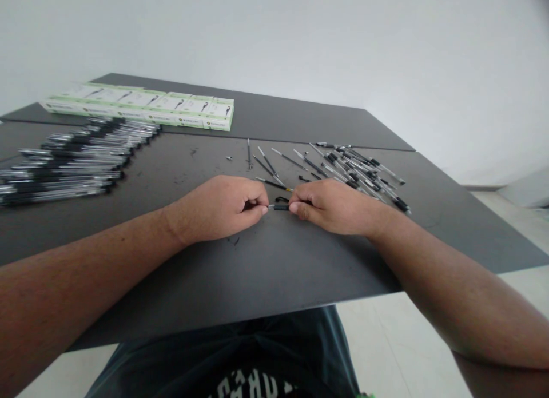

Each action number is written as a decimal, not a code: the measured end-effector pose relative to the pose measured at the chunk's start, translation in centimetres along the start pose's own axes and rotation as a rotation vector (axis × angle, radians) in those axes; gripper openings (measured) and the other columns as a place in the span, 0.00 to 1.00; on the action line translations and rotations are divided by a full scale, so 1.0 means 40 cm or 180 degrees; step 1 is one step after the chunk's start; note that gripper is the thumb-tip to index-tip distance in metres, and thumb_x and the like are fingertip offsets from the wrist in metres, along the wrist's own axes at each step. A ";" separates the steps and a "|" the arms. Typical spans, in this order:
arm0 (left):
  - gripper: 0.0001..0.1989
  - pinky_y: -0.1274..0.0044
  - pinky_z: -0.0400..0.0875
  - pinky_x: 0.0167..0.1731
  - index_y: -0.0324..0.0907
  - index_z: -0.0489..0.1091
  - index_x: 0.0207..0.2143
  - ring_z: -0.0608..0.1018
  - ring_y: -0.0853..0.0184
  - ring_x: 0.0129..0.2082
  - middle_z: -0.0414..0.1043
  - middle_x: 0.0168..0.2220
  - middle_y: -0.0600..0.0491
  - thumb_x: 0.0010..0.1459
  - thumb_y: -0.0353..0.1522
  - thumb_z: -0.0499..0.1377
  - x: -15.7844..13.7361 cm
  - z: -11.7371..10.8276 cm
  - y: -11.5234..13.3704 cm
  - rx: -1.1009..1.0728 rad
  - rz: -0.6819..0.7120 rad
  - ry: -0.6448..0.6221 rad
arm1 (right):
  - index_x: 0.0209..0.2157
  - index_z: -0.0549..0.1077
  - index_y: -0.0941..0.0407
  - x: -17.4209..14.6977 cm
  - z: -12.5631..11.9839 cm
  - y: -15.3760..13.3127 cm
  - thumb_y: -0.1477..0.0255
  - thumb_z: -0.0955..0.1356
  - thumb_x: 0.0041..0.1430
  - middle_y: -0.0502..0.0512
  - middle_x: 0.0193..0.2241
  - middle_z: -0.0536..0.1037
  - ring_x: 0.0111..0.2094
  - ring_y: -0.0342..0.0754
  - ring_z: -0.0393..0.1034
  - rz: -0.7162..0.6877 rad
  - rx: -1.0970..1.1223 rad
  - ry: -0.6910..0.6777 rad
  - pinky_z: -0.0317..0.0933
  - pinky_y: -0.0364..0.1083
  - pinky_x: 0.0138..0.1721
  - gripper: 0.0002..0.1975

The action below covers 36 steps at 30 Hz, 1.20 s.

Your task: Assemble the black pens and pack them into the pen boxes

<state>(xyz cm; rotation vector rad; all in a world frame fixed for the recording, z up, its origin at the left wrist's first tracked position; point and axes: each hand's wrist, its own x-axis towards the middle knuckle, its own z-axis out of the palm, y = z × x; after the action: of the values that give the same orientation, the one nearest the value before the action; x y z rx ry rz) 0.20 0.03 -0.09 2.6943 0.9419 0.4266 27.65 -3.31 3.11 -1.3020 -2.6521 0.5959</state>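
Between my hands, just above the front part of the table, is a pen (281, 207) with a dark grip section. My left hand (227, 206) pinches its silvery tip end between thumb and forefinger. On the dark grip's other end, my right hand (332, 206) is closed, and its fingers hide the rest of the pen. Right behind the pen lie a black cap (282, 199) and a dark refill with a yellowish end (274, 184). Several loose refills (266, 162) are spread farther back. A small metallic tip (229, 158) lies to their left.
A heap of clear pen barrels with black grips (364, 172) lies on the right. Many pens (81, 158) are piled at the left. Behind them stands a row of white-green boxes (141, 106). The grey table (257, 278) has its front edge near my lap.
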 end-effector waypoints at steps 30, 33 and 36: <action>0.10 0.73 0.66 0.35 0.47 0.79 0.37 0.83 0.63 0.34 0.84 0.33 0.55 0.67 0.37 0.58 -0.002 0.006 -0.007 -0.0077 0.0082 0.0123 | 0.45 0.82 0.55 0.001 0.007 0.004 0.67 0.71 0.74 0.54 0.36 0.84 0.35 0.48 0.75 0.0041 0.0174 0.0109 0.59 0.46 0.38 0.08; 0.10 0.73 0.66 0.36 0.47 0.79 0.38 0.83 0.63 0.34 0.84 0.33 0.55 0.67 0.37 0.58 -0.002 0.008 -0.009 -0.0082 0.0106 0.0136 | 0.42 0.81 0.55 0.002 0.006 0.004 0.67 0.72 0.73 0.52 0.33 0.83 0.33 0.47 0.73 0.0083 0.0129 0.0075 0.57 0.46 0.37 0.06; 0.10 0.73 0.67 0.36 0.47 0.79 0.38 0.83 0.63 0.34 0.84 0.34 0.55 0.67 0.37 0.58 -0.002 0.006 -0.006 -0.0079 0.0084 0.0106 | 0.41 0.80 0.56 0.003 0.005 0.005 0.68 0.66 0.77 0.55 0.34 0.82 0.34 0.48 0.73 -0.0093 0.0042 0.0000 0.58 0.46 0.38 0.12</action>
<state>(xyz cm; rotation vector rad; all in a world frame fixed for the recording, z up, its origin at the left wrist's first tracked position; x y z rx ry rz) 0.08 0.13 -0.40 2.6878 0.9050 0.4868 27.67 -3.18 2.82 -1.2573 -2.6579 0.6084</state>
